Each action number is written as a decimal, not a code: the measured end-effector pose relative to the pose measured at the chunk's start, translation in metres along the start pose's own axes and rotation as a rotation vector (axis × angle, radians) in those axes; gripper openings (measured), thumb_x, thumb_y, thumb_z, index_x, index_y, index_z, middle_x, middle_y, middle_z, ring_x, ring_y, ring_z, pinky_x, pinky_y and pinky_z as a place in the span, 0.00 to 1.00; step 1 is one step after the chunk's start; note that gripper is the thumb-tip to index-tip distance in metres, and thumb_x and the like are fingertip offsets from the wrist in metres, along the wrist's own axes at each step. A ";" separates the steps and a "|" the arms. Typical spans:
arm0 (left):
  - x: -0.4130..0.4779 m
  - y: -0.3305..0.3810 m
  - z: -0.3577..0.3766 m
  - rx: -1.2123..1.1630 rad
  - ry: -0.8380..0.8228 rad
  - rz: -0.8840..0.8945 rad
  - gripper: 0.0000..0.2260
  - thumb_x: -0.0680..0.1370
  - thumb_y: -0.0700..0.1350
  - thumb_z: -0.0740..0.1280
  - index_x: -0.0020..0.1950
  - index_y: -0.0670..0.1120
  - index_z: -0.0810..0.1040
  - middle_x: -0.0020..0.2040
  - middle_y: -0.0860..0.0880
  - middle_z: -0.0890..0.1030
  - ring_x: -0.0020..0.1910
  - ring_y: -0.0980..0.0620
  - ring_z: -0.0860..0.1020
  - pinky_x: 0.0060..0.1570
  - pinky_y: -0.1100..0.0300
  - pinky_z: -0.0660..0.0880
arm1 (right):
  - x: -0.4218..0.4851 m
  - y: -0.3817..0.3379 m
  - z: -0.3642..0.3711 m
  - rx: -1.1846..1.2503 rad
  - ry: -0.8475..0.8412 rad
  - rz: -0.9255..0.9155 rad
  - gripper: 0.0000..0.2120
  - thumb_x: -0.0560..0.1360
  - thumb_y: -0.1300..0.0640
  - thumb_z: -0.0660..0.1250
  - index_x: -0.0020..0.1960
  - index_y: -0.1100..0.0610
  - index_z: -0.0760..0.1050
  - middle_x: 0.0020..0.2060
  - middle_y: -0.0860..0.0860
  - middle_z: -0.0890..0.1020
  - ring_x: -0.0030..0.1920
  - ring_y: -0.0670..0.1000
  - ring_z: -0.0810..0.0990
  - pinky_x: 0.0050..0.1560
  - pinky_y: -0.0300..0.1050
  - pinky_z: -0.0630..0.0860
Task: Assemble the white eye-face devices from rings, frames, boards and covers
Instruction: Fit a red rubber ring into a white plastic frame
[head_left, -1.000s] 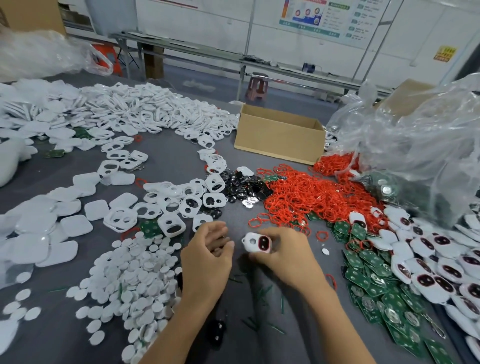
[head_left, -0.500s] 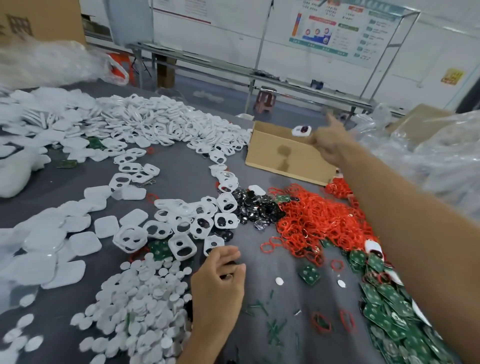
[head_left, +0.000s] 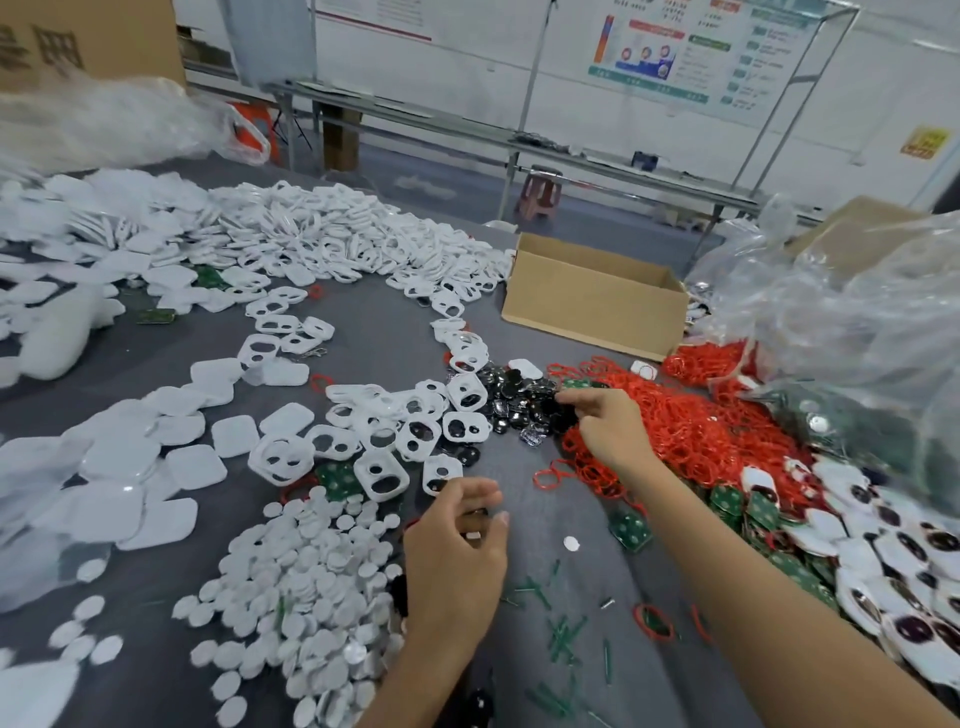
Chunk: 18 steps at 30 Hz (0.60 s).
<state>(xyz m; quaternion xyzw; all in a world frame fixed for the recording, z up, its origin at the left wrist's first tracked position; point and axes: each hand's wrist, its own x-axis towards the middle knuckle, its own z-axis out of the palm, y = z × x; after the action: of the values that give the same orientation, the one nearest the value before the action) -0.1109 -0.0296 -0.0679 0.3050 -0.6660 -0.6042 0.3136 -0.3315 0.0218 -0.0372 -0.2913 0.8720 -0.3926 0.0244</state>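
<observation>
My right hand (head_left: 608, 428) reaches into the pile of black glossy lens pieces (head_left: 511, 397) and pinches one at the pile's right edge. My left hand (head_left: 457, 556) hovers nearer me with its fingers curled round a small dark-and-white part. White eye-hole frames (head_left: 382, 470) lie in a loose heap left of the black pieces. A spread of red rings (head_left: 685, 421) lies right of my right hand. Green boards (head_left: 629, 530) are scattered at the right, and white covers (head_left: 130, 467) at the left.
An open cardboard box (head_left: 592, 299) stands behind the red rings. Assembled white devices (head_left: 883, 545) pile up at the right edge under a big clear plastic bag (head_left: 857, 322). Small white discs (head_left: 311, 577) heap up left of my left hand. Green slivers (head_left: 561, 634) litter the near table.
My right hand carried the finished device out to the cardboard box, let it go, and came back down to the black pieces. My left hand stayed in place.
</observation>
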 end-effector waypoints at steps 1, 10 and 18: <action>0.000 0.000 0.000 0.003 0.001 0.001 0.12 0.74 0.37 0.72 0.46 0.55 0.78 0.43 0.57 0.83 0.40 0.60 0.81 0.46 0.59 0.80 | -0.002 -0.003 0.001 -0.006 0.025 -0.037 0.26 0.67 0.77 0.54 0.56 0.61 0.81 0.54 0.58 0.83 0.56 0.51 0.81 0.57 0.35 0.74; 0.001 0.000 0.002 -0.004 0.002 0.024 0.15 0.74 0.33 0.69 0.44 0.55 0.79 0.40 0.58 0.83 0.40 0.59 0.82 0.48 0.51 0.81 | 0.001 -0.054 0.046 -0.165 -0.218 -0.255 0.22 0.74 0.67 0.64 0.67 0.59 0.73 0.65 0.54 0.77 0.67 0.52 0.72 0.61 0.30 0.59; 0.002 0.000 0.000 -0.021 -0.002 0.009 0.18 0.72 0.31 0.65 0.43 0.56 0.78 0.40 0.60 0.83 0.40 0.59 0.81 0.47 0.52 0.81 | 0.006 -0.076 0.071 -0.023 -0.108 -0.183 0.18 0.76 0.61 0.68 0.65 0.61 0.73 0.50 0.56 0.80 0.49 0.52 0.78 0.55 0.43 0.73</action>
<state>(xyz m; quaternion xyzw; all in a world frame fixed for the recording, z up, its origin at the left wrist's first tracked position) -0.1121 -0.0311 -0.0681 0.2983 -0.6613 -0.6100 0.3189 -0.2800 -0.0689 -0.0324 -0.3909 0.8436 -0.3669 0.0321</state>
